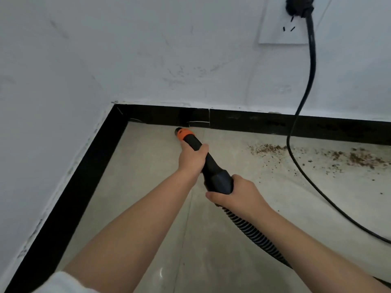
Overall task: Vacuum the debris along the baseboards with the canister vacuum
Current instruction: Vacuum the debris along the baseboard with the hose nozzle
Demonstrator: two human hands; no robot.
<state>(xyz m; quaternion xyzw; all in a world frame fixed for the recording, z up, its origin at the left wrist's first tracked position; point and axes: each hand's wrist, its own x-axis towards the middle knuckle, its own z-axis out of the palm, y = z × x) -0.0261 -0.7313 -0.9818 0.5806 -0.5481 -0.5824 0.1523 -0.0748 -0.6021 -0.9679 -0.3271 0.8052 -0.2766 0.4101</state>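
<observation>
Two bare forearms reaching forward over pale grey tiled floor (131,187), open toward the corner. Black baseboard (275,125) edging white wall (148,49). Brown debris (359,158) strewn right, crossed by black power cord (304,98). Left hand (191,158) gripping black vacuum nozzle with orange collar (187,135) near baseboard; right hand (237,193) clamped where ribbed hose (251,233) joins.

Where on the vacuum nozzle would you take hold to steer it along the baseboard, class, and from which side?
Grip the black vacuum nozzle at two places from above: the slim neck just behind the orange collar, where the left hand wraps it, and the wider rear end by the ribbed hose, where the right hand holds. The tapered shape suits both.
</observation>
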